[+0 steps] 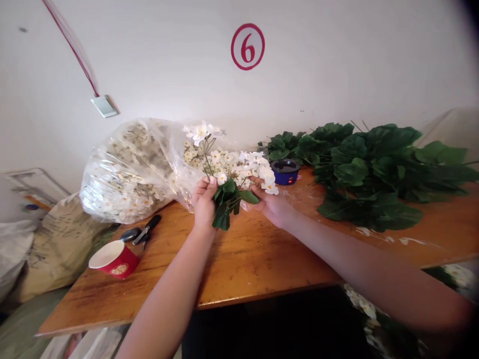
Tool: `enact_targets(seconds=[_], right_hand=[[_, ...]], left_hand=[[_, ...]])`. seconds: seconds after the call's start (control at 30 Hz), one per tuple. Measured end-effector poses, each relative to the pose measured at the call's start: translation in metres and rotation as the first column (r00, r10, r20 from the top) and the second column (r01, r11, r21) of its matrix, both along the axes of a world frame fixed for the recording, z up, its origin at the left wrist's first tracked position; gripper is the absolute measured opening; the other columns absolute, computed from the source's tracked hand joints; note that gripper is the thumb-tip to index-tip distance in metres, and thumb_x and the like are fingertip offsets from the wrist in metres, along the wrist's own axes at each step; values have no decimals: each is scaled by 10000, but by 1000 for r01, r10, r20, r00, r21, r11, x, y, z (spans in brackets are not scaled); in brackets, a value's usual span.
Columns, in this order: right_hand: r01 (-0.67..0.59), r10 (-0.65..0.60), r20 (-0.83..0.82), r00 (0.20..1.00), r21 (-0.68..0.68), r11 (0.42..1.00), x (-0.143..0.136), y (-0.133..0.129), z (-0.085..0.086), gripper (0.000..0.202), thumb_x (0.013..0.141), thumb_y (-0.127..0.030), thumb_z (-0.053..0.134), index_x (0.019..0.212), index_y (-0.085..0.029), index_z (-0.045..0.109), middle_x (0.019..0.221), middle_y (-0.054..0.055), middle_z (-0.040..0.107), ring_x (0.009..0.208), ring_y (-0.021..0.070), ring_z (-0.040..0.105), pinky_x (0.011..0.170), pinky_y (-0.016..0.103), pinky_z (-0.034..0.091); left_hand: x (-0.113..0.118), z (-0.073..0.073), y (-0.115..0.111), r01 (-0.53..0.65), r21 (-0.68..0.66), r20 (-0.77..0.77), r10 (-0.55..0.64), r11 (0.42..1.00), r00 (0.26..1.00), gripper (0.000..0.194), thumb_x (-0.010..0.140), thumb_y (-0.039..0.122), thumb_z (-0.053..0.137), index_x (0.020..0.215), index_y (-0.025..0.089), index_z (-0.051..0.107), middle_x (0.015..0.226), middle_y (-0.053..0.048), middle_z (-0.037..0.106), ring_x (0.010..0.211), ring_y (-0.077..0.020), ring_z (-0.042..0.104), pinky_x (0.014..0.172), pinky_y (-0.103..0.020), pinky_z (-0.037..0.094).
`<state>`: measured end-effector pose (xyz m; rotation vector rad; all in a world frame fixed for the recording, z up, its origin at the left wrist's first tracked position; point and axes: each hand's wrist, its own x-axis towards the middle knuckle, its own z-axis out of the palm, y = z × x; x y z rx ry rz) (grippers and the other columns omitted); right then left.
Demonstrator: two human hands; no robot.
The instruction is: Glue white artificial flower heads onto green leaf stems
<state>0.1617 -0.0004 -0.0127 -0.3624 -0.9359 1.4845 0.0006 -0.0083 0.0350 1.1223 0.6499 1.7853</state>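
Note:
My left hand (204, 202) is closed around the stem of an artificial flower spray, whose white blossoms (202, 132) rise above the fingers. Dark green leaves (224, 199) hang between my two hands, below the left fingertips. My right hand (270, 202) is closed on a second white flower sprig (264, 172), its blossoms standing over the fingers. Just behind both hands, many loose white flowers (224, 160) spill from the mouth of a clear plastic bag (130, 174). Part of the stems is hidden by my fingers.
A small blue pot with a lit red light (286, 178) stands behind my right hand. Green leaf bunches (359, 169) are heaped at the right. A red paper cup (119, 259) and keys (144, 234) lie left on the wooden table (262, 259). Sacks (60, 244) sit beyond its left edge.

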Motion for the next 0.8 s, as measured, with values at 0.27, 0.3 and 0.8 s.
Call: enact_targets(seconds=[0.27,0.3,0.8], right_hand=[[19,-18,15,1000,-70,997,1,1,-2,383,661,-311,807,1016,-280,666,985,-7,677,960,192,612,845,355,497],[23,-23,8,1000,-75,997,1,1,-2,371,655,-305,811,996,-277,668,970,-7,673,940,186,609,830,346,498],[-22,21,-40,999,-37,999,3,2,-2,279,657,-239,812,859,-252,620,826,-42,582,700,102,536,723,285,472]], left_hand=[[-1,1,-4,-86,68,29,84,994,996,257,715,314,774,717,181,554,625,50,517,533,-60,465,535,-184,398],[0,1,-5,-95,71,34,92,993,995,263,715,321,775,721,179,554,627,50,518,534,-58,464,537,-181,398],[1,-1,-7,-174,121,24,173,977,985,277,741,359,749,733,171,545,638,52,487,547,-53,430,550,-169,375]])
